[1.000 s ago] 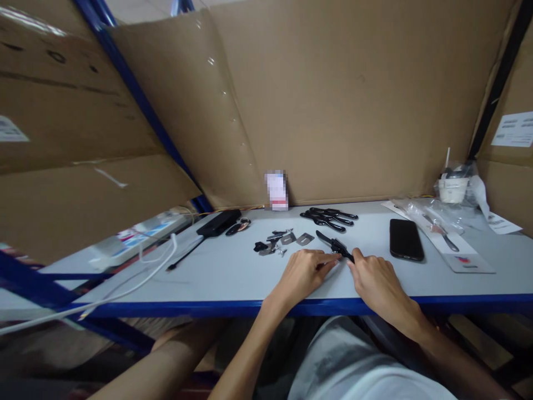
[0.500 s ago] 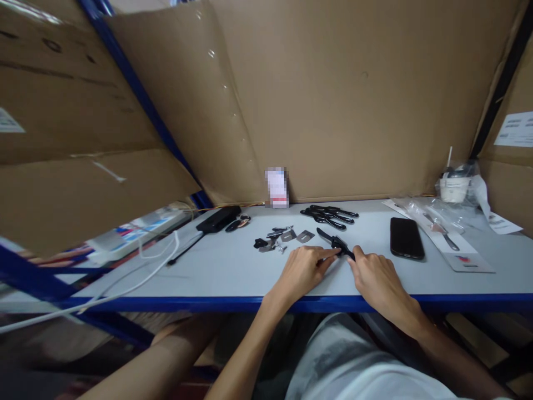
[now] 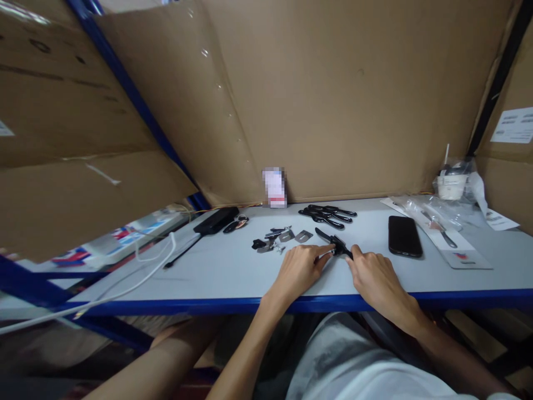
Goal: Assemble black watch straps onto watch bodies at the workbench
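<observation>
Seen from the head camera, a black tool (image 3: 338, 243) lies on or just above the grey table (image 3: 233, 272), between the person's two hands, one end pointing away and leftward. The left hand (image 3: 300, 265) is nearly closed, thumb and forefinger at the tool's thick middle; whether they pinch a smaller part there cannot be told. The right hand (image 3: 375, 272) is curled, its thumb and fingers gripping the near end. The tool looks light, stiff and fairly sturdy, perhaps slick where smooth; its slim ends should give the best hold, its middle a steadying spot. As for writing, the label (image 3: 515, 125) on the right-hand cardboard has rows of dark print, too small to read. The packet card (image 3: 470, 253) bears a red-and-blue mark, its brand illegible. Print on the bagged cup (image 3: 452, 187) is unreadable, and the upright panel (image 3: 275, 189) is pixelated.
</observation>
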Available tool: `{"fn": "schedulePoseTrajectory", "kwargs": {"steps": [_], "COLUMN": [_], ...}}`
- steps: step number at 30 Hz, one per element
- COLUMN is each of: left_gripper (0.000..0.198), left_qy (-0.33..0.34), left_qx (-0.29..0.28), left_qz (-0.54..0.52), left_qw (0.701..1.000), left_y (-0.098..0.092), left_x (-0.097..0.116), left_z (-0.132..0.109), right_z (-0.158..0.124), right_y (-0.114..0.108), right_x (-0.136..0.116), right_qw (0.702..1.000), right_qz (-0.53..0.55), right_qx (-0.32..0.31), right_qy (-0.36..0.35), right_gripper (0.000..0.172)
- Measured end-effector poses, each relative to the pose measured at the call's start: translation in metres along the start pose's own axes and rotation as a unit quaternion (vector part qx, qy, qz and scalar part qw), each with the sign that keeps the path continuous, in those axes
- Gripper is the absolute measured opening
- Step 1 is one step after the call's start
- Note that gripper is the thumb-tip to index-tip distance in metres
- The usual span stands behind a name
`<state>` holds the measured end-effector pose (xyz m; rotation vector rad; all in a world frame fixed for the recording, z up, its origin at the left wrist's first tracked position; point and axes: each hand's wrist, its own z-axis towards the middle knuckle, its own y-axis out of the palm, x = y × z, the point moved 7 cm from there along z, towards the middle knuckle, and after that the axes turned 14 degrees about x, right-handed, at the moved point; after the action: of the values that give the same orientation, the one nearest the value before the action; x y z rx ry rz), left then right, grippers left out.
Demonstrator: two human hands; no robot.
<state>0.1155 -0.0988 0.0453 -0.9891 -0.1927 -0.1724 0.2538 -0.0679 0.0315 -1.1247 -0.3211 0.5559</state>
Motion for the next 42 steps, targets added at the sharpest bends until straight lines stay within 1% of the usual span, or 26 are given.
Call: {"fn": "schedulePoseTrajectory", "kwargs": {"steps": [3,6,8,12,17,22,26,30,34,37,40,42], "left_gripper": [0.029,0.027,0.026,0.019,0.016,0.014,0.016,0.019,0.025,0.028,0.025,0.022], "left_qy": [0.011,0.028,0.021,-0.014,-0.002,-0.006,-0.005,-0.003,0.000,-0.010,-0.023,-0.017], "left_qx": [-0.008,-0.019,-0.019,-0.017,-0.016,-0.031,-0.034,-0.044,-0.031,-0.028,-0.027,-0.018], "left_qz": [0.026,0.016,0.005,0.009,0.000,-0.011,0.038,0.073,0.084,0.100,0.103,0.088], "left_qw": [1.000,0.999,1.000,1.000,1.000,0.999,0.999,0.996,0.996,0.995,0.994,0.996], "left_y": [0.0020,0.0033,0.0028,0.0027,0.0048,0.0079,0.0078,0.0083,0.0065,0.0068,0.0066,0.0047], "left_x": [-0.0003,0.0019,0.0014,-0.0026,-0.0024,-0.0045,-0.0018,0.0027,0.0048,0.0025,0.0005,0.0021], "left_z": [0.0001,0.0003,0.0010,0.0018,0.0009,0.0003,0.0007,-0.0011,-0.0012,0.0000,0.0008,0.0009], "right_z": [0.0001,-0.0002,-0.0006,-0.0010,-0.0005,-0.0003,-0.0010,-0.0016,-0.0017,-0.0017,-0.0015,-0.0010], "right_y": [0.0000,0.0005,0.0009,0.0015,-0.0007,-0.0010,0.0041,0.0060,0.0054,0.0052,0.0042,0.0023], "right_x": [-0.0002,-0.0001,-0.0003,-0.0010,-0.0020,-0.0015,-0.0024,-0.0032,-0.0024,-0.0029,-0.0031,-0.0026], "right_qw": [1.000,1.000,1.000,1.000,1.000,1.000,0.999,0.999,0.999,0.999,0.999,0.999], "right_qz": [-0.004,-0.005,-0.004,-0.008,0.001,-0.005,-0.011,-0.002,-0.002,-0.001,-0.005,-0.011], "right_qx": [0.001,-0.001,-0.002,-0.002,0.001,0.011,0.003,0.011,0.023,0.023,0.017,0.013], "right_qy": [-0.005,-0.006,-0.006,-0.012,-0.018,-0.020,-0.032,-0.037,-0.033,-0.041,-0.045,-0.042], "right_gripper": [0.029,0.028,0.028,0.027,0.025,0.025,0.026,0.025,0.024,0.024,0.025,0.026]}}
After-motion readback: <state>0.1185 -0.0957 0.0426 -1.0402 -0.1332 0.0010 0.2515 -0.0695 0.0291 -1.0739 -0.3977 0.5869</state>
